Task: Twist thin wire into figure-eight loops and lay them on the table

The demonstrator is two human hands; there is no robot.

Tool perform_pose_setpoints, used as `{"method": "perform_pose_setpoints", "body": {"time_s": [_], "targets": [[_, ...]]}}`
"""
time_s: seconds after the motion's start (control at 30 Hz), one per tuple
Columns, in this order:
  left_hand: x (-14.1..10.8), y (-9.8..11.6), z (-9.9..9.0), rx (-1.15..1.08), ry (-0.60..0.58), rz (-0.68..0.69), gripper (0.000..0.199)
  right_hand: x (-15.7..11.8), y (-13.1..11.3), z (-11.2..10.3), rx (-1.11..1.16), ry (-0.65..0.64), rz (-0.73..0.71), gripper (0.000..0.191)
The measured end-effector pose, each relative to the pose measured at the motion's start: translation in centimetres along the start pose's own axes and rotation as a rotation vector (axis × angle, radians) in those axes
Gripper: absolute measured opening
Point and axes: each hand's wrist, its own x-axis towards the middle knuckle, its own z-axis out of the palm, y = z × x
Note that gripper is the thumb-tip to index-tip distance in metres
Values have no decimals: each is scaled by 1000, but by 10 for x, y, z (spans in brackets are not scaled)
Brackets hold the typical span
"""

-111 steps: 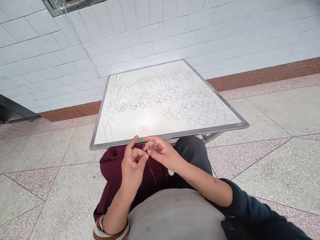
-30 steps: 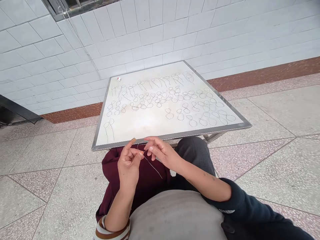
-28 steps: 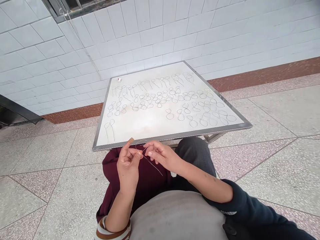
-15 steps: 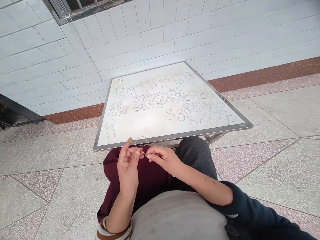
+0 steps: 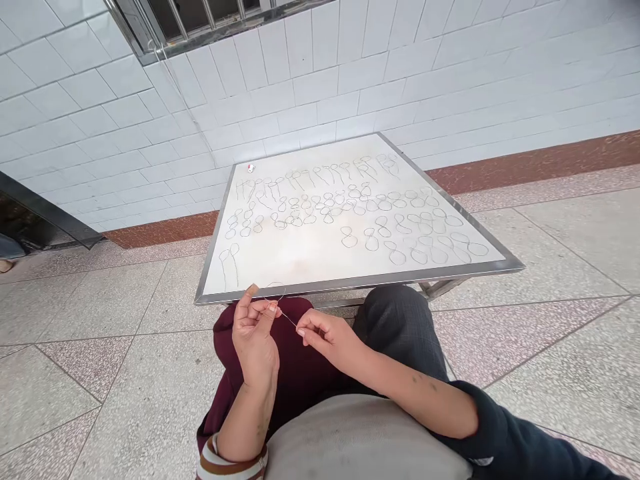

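A thin wire (image 5: pixel 289 319) runs between my two hands, just in front of the table's near edge and over my lap. My left hand (image 5: pixel 256 337) pinches it between thumb and fingers, with a partly visible loop of the wire rising above the fingertips. Lower and to the right, my right hand (image 5: pixel 330 337) grips the wire's other end between thumb and forefinger. On the white table (image 5: pixel 280 257) lie many thin wire pieces: figure-eight shapes (image 5: pixel 371 239) in the middle and right, and single loops with long tails (image 5: pixel 230 265) at the near left and along the back.
A small red-and-white object (image 5: pixel 251 168) sits at the table's back left corner. The table's grey metal rim (image 5: pixel 360 283) is close beyond my knees. Behind stands a white tiled wall (image 5: pixel 320 87) with a barred window (image 5: pixel 200 20).
My right hand has drawn down and right, away from my left, so a longer straight stretch of wire shows between them. The loop above my left hand looks smaller. The view has shifted slightly.
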Motion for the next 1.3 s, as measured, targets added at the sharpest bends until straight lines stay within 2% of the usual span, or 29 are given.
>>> {"method": "perform_pose_setpoints", "body": {"time_s": [0.37, 0.57, 0.67, 0.77, 1.0, 1.13, 1.3], "targets": [[21, -5, -16, -40, 80, -25, 51, -12, 4, 0, -82, -68, 66, 13], [32, -6, -23, -2, 48, -23, 56, -3, 9, -12, -335, -37, -75, 10], [33, -8, -22, 8, 32, -55, 56, 6, 11, -10, -386, 17, -128, 17], [34, -10, -21, 2, 12, -80, 54, 16, 11, -3, -422, 32, -178, 7], [44, -19, -22, 18, 32, -90, 56, 38, 18, 9, -398, 26, -142, 8], [67, -30, -22, 110, 18, -76, 55, 61, 26, 15, -423, 76, -47, 8], [109, -46, -21, 201, 6, -79, 57, 107, 33, 20, -577, 70, 53, 9]]}}
